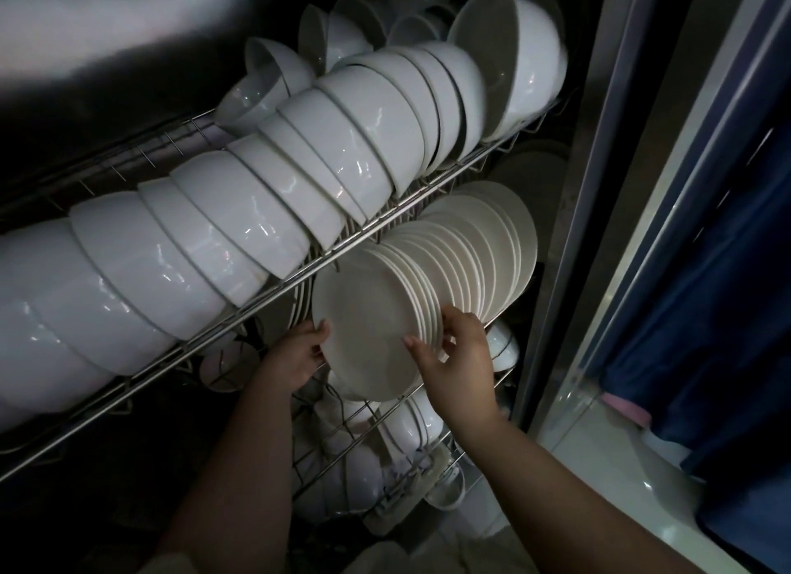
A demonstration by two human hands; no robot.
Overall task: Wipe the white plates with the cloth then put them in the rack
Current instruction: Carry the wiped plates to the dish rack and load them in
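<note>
A white plate [364, 329] stands on edge at the near end of a row of several white plates [479, 252] in the middle wire rack [498, 381] of a dark cabinet. My left hand [299, 355] holds the plate's left rim, thumb on its face. My right hand [458, 355] grips its right rim, with fingers between this plate and the ones behind it. No cloth is clearly visible.
The upper rack's front rail [239, 312] crosses just above the plates and carries a long row of white bowls [257, 214]. Cups and small bowls [411, 428] fill the lowest rack. The open cabinet door [633, 214] and a blue curtain [727, 316] are at right.
</note>
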